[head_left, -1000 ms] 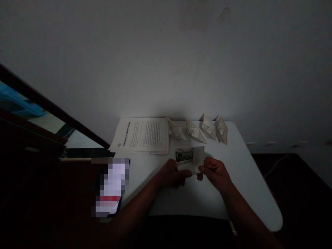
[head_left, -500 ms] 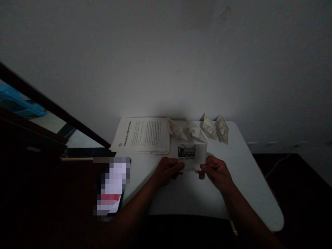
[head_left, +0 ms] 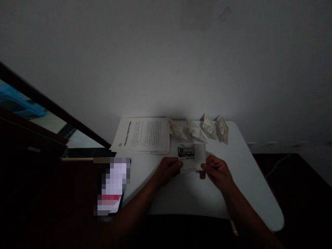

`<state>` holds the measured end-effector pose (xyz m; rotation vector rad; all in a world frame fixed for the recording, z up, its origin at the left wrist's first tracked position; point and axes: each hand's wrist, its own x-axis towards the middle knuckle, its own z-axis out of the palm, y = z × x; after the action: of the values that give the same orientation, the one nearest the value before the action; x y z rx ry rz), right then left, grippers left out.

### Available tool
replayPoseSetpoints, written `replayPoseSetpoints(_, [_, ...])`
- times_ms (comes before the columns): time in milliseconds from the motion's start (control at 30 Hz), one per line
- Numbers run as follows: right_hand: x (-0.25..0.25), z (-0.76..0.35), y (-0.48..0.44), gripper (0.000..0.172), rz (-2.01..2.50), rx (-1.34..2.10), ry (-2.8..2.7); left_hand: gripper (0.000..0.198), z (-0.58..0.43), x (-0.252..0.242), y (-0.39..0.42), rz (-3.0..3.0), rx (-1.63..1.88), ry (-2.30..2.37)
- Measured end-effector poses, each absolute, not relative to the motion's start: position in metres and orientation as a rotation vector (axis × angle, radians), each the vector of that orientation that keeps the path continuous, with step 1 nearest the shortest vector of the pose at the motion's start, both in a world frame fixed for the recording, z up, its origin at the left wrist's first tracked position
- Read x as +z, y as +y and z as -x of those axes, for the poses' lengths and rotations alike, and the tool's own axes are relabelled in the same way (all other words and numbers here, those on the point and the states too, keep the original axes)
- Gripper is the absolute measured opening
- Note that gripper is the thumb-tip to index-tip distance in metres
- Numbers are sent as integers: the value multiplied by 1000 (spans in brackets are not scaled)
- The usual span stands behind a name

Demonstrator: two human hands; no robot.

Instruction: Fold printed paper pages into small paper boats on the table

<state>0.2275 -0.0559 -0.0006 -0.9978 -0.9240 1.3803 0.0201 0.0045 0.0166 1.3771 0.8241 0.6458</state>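
A folded piece of printed paper (head_left: 199, 155), with a dark picture on its left part, is held up over the table by both hands. My left hand (head_left: 167, 169) pinches its lower left edge between thumb and fingers. At the lower right corner my right hand (head_left: 217, 171) grips it the same way, a fingertip showing beneath the paper. Just beyond it stand several folded paper boats, among them one at the left (head_left: 177, 130), one behind the held paper (head_left: 195, 131) and one at the far right (head_left: 222, 130).
A stack of printed sheets (head_left: 145, 135) lies at the table's back left. A phone (head_left: 114, 186) with a blurred-out screen rests at the left edge. The white table (head_left: 254, 193) meets the wall (head_left: 166, 69) behind. A pale cable (head_left: 277, 164) runs at the right.
Both hands keep hold of the paper, which has shifted only very slightly. The fingers of my left hand under the paper are less visible now. The boats and sheets stay put.
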Motion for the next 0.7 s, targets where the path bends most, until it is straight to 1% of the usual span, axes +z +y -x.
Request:
replayPoseSetpoints(267, [-4,-228,-56,22,1017,1364,-931,50,-20,13,3,-1395,716,893])
replayPoseSetpoints(367, [0,-227,-56,22,1024,1346,-938,52,-21,14,3,-1397,662,861])
replayPoseSetpoints(533, [2,-225,-55,23,1052,1322,-899,53,-21,22,3,-1579,522,856])
replayPoseSetpoints(700, [-3,-226,-55,24,1049,1319,-899,54,-21,26,2,-1468,498,824])
